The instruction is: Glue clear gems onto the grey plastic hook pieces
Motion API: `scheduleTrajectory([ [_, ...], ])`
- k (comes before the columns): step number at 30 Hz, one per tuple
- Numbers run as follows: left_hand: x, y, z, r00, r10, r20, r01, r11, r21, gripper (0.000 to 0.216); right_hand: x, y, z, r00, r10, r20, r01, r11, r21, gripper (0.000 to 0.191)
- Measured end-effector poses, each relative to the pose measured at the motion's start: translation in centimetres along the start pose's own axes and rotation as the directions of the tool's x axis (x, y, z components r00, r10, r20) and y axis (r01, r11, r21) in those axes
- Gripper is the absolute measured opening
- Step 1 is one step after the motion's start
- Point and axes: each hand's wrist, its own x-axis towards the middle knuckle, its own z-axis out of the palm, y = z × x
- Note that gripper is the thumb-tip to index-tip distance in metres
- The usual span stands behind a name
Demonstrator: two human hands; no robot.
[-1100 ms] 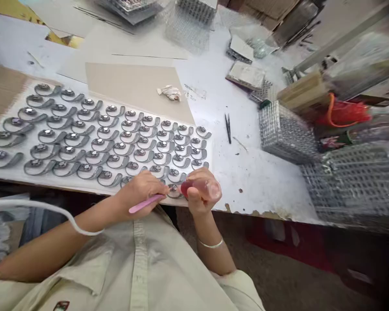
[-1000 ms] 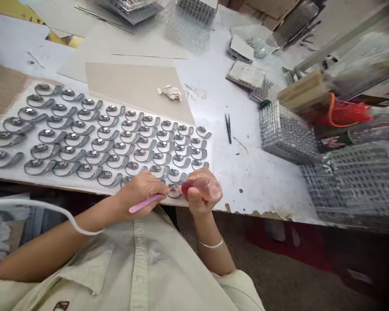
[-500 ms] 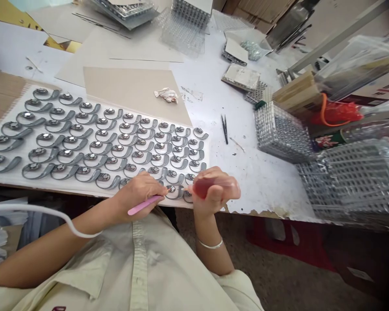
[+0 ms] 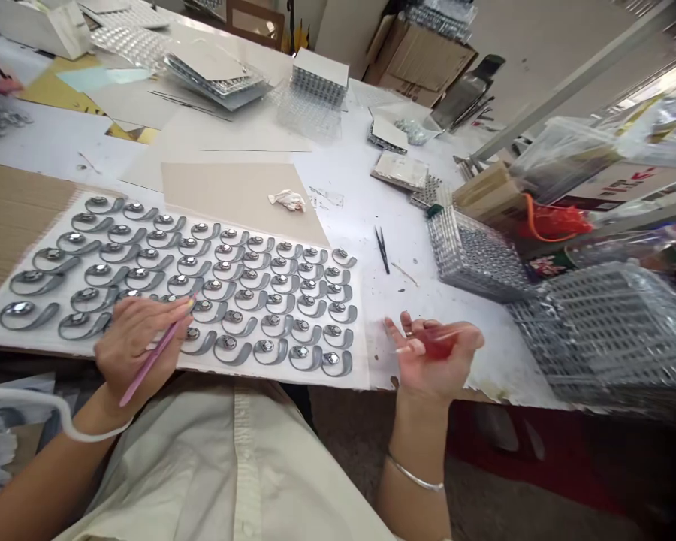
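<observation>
Bands (image 4: 284, 350), grey and curved, each with a round, stone-set head at one end, arranged in close rows on a white sheet (image 4: 363, 364) at the near edge of the table (image 4: 501, 334). The left hand (image 4: 142, 346) pinches a slim pink tool (image 4: 151, 367) between thumb and fingers; the shaft slants down toward the wearer, and its far end lies over the rows, left of their middle. Several bands are partly hidden beneath this hand; whether the tip touches one cannot be told. The right hand (image 4: 436, 359), well apart from the left and beyond the sheet's right edge, is curled about a translucent red bottle (image 4: 440, 343), with the forefinger extended toward the sheet; bottle and fingers are blurred. A bangle (image 4: 417, 476) encircles the right wrist, and a pale tube (image 4: 61, 421) passes across the left forearm. Behind the rows: a tan card (image 4: 230, 188) bearing a crumpled white wad (image 4: 287, 200). Right of the sheet: dark tweezers (image 4: 381, 251), points away from the wearer, with a thin stick (image 4: 404, 273) just beside them. Farther right: a stack of silvery trays (image 4: 476, 252) and, nearer the wearer, a plastic-wrapped stack (image 4: 591, 323).
</observation>
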Motion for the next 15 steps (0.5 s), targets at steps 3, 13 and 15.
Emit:
scheduleTrajectory([
  [3,-1.1,-1.7,-0.9,0.998,-0.008,-0.065,0.015,0.993,0.117,0.024,0.1,0.4,-0.8,0.997,0.069,0.047,-0.068,0.997,-0.023,0.055],
  [13,-2.8,-3.2,-1.0,0.878,-0.467,-0.107,0.469,0.883,-0.005,0.019,-0.5,1.9,0.3,0.976,0.088,0.197,-0.082,0.996,-0.04,0.053],
  [15,-2.9,-3.4,-0.8,0.866,-0.48,-0.138,0.479,0.877,-0.047,0.018,-0.8,2.1,0.3,0.975,0.078,0.208,-0.074,0.997,-0.028,0.052],
])
